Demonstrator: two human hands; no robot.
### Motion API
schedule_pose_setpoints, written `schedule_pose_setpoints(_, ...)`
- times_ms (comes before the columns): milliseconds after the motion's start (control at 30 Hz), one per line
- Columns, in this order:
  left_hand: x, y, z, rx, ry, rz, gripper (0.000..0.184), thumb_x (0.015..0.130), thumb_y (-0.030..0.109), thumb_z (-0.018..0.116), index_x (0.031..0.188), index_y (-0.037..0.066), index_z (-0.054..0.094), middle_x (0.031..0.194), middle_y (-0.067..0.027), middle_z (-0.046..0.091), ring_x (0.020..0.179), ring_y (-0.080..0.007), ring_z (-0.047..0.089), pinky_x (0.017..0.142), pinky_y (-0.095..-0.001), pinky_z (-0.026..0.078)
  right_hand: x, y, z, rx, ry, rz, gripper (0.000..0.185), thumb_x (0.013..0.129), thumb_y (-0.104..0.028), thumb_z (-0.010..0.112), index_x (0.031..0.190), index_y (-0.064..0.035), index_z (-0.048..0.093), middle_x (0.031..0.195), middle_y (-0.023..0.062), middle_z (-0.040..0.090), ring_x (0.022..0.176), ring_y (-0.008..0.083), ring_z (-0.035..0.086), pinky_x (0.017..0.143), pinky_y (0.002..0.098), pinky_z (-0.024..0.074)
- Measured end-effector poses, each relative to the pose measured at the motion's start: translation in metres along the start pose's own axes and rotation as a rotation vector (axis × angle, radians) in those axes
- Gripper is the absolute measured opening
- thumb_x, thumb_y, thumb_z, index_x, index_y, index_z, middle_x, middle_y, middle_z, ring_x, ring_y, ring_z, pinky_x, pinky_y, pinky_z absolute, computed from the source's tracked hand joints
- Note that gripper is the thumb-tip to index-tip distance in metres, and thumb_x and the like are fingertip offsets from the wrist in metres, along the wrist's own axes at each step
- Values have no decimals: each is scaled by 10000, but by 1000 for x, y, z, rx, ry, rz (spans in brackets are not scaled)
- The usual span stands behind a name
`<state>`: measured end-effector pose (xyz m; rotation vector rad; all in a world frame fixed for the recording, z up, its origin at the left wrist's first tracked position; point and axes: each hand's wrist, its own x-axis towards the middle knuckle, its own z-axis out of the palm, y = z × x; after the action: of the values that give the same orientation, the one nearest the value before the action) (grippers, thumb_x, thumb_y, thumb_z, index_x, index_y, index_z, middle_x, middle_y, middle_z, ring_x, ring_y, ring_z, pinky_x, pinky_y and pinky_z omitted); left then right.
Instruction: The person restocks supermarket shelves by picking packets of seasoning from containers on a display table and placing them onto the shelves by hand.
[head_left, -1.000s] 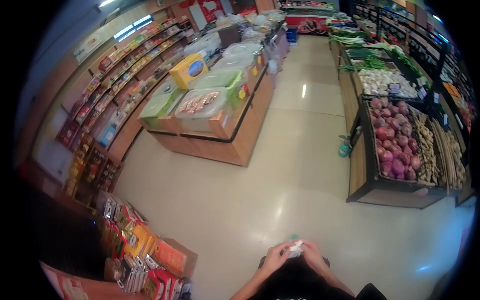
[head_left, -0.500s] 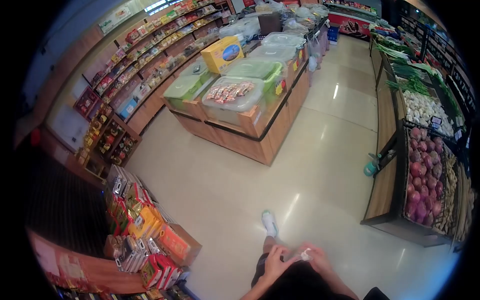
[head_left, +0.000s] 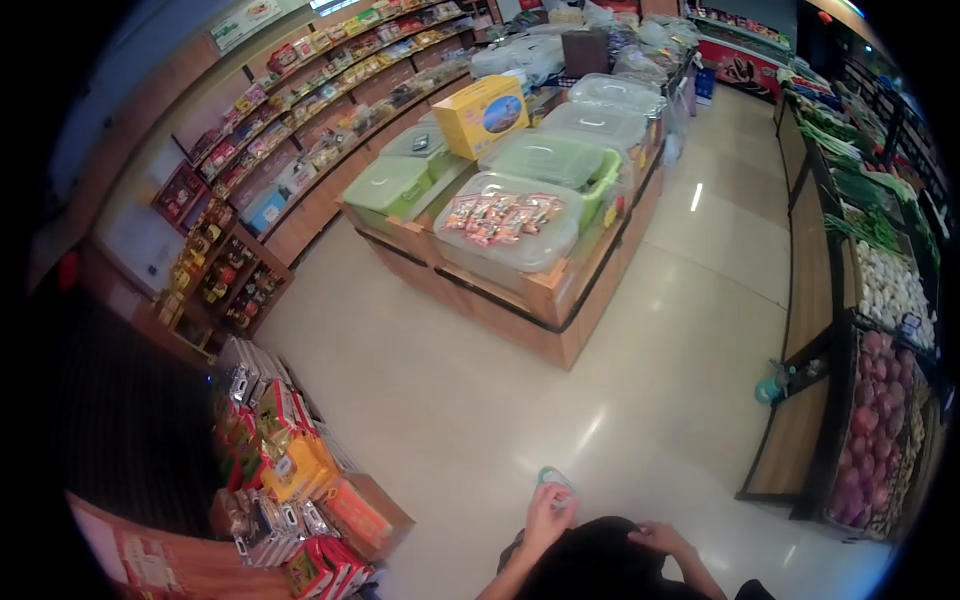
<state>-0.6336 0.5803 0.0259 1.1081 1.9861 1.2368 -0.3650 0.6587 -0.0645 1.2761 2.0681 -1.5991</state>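
My left hand [head_left: 548, 515] is raised at the bottom centre, its fingers drawn together around something small and pale that I cannot make out. To its right, my right hand [head_left: 662, 538] is beside my dark clothing [head_left: 600, 565], with its fingers curled; whatever may be in them is hidden. The two hands are apart. Just beyond my left hand, the tip of a light shoe [head_left: 552, 476] shows on the floor.
Ahead stands a wooden display counter [head_left: 500, 298] with lidded tubs and a yellow box [head_left: 481, 116]. A vegetable stand with red onions [head_left: 872, 430] is at right. Packaged goods [head_left: 300, 468] are stacked at lower left, near wall shelves [head_left: 330, 95]. Pale floor [head_left: 440, 400] lies between.
My hands were together at a small white item and have moved apart, the left lifting and the right shifting rightwards. The counter and onion stand now appear farther right in view.
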Motion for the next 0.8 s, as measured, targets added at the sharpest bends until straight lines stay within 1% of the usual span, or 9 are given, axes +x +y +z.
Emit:
schedule_pose_setpoints(33,10,-5,-7,4,7,-9,199,761,153,698,899,57,592,917,-88,537,792,-191,569,670,-289,458,13,-17,-4,68,24,135,629,737,-583,622,1088,-61,616,914,151,659,868,288,622,788,352,491)
schedule_pose_setpoints(100,35,-16,-22,7,37,-27,188,767,154,690,897,60,592,922,-84,541,784,-188,565,664,-290,458,53,-35,-4,5,-23,129,639,733,-571,627,1100,-47,606,886,137,669,832,281,633,770,346,496)
schedule_pose_setpoints(167,57,-22,-36,20,67,-28,180,769,151,686,894,60,593,923,-83,546,784,-187,567,657,-294,459,98,-32,7,-17,83,-127,648,722,-569,636,1100,-43,605,862,128,674,766,272,639,736,346,500)
schedule_pose_setpoints(233,75,-27,-47,28,73,-36,173,772,147,682,892,60,594,924,-82,551,784,-187,568,651,-297,459,120,-51,10,-102,142,-245,578,757,-461,655,1129,-24,579,861,127,674,736,270,639,711,336,505)
schedule_pose_setpoints(300,93,-34,-51,6,77,-39,157,779,134,670,894,57,594,912,-82,561,781,-185,574,639,-298,464,130,-82,0,163,114,-308,442,813,-241,619,1179,-11,531,875,141,668,763,272,638,719,327,508)
schedule_pose_setpoints(333,102,-39,-52,1,63,-42,157,779,134,670,894,57,594,912,-82,561,781,-185,574,639,-298,464,142,-78,3,177,215,-386,396,819,-37,504,1213,-2,490,938,172,649,782,272,638,720,329,510)
schedule_pose_setpoints(467,142,-48,-50,-42,21,-62,126,805,101,653,904,53,592,937,-67,575,779,-145,595,640,-256,474,170,-82,-23,401,375,-215,503,736,120,384,1197,-30,518,1077,136,608,819,217,626,679,308,512)
schedule_pose_setpoints(633,204,-50,-51,-78,-35,-73,114,812,98,647,901,50,594,932,-68,576,778,-136,594,643,-253,475,200,-111,-65,216,420,-250,504,697,161,363,1119,-26,566,997,136,635,766,188,619,669,288,512)
schedule_pose_setpoints(800,285,-61,-51,-100,-16,-107,111,817,102,644,905,52,597,922,-56,577,770,-126,590,627,-242,466,263,-154,-113,237,340,-373,341,784,49,400,1071,-22,570,924,128,656,782,240,638,700,325,504)
